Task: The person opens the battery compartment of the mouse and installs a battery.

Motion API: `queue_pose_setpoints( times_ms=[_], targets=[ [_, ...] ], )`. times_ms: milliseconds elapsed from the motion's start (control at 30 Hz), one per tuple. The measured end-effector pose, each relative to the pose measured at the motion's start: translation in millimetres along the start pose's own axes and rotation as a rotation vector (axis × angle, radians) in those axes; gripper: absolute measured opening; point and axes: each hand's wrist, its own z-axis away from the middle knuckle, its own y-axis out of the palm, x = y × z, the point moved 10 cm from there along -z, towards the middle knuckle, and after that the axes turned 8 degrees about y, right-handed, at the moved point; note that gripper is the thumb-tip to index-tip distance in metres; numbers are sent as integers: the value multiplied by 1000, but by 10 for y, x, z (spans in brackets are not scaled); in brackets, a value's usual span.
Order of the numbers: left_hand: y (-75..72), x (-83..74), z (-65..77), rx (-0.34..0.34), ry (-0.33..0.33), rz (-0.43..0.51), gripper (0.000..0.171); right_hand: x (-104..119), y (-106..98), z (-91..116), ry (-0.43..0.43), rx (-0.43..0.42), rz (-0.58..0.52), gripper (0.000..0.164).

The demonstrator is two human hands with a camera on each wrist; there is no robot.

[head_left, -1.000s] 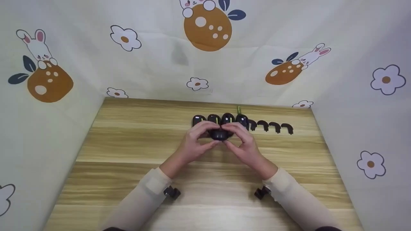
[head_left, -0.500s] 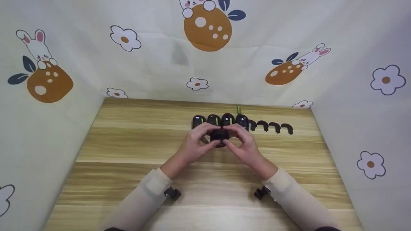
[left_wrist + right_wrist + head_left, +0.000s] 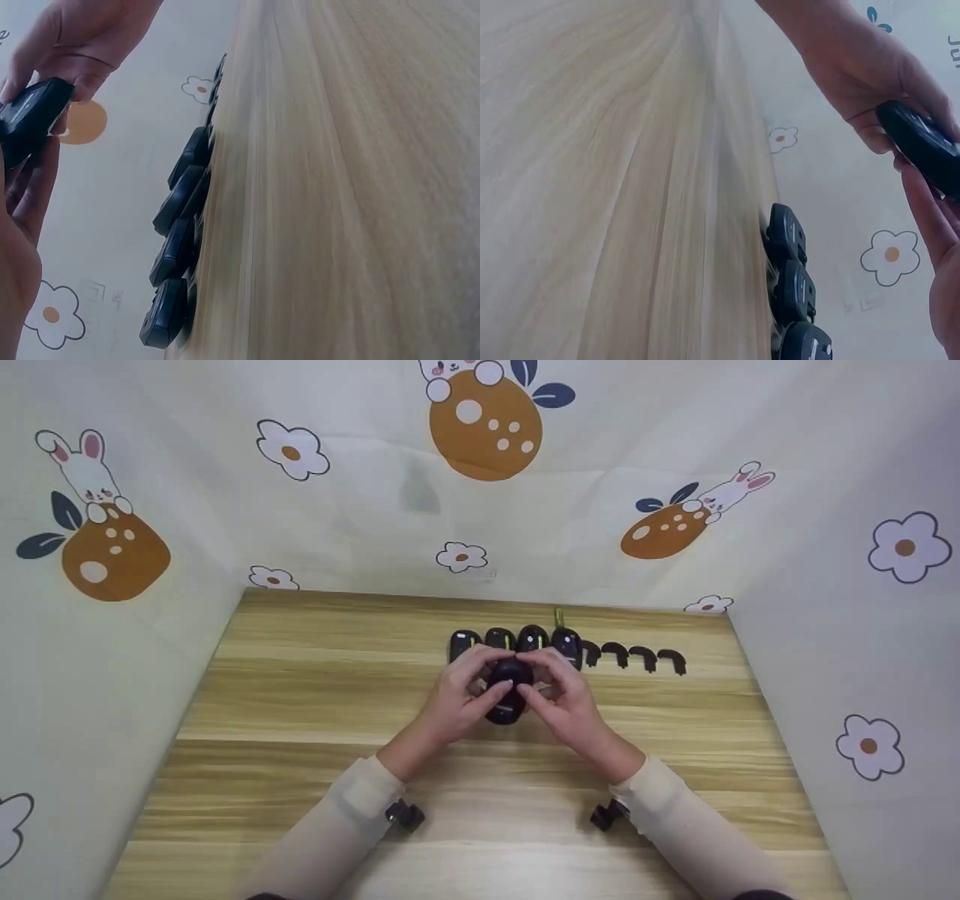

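Note:
Both hands hold one glossy black, oval-bodied device [image 3: 504, 714] just above the table, in front of a row of similar ones. My left hand [image 3: 459, 690] pinches its left side between thumb and fingers. The thumb and fingers of my right hand [image 3: 564, 694] hold the other side. In the left wrist view the held device [image 3: 34, 116] shows a flat, light-marked face. A smooth dark back of the device [image 3: 921, 142] appears in the right wrist view. Its exact kind is not clear, and the fingers cover part of it.
Several like black oval devices [image 3: 465, 642] stand side by side behind the hands. A green stick [image 3: 559, 617] protrudes behind the rightmost one. Several black hook-shaped pieces [image 3: 615, 652] lie to the right on the wooden table [image 3: 315, 682]. A printed cloth [image 3: 360, 510] surrounds the table.
The held device has turned between the fingers, so its lower end now extends further toward the person, below the thumbs. Both hands stay in nearly the same place; the row and hook pieces are unmoved.

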Motion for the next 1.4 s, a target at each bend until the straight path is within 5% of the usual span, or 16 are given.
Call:
queue_pose_setpoints(
  times_ms=[467,900,1400],
  targets=[
    [88,143,37,12,-188,206,44,-147,-32,-20,168,-23,-101,35],
    [93,169,47,-7,-213,253,46,-187,21,-22,287,70,-120,45],
    [100,117,43,-1,-180,229,45,-135,32,-41,284,117,-115,48]
  ],
)
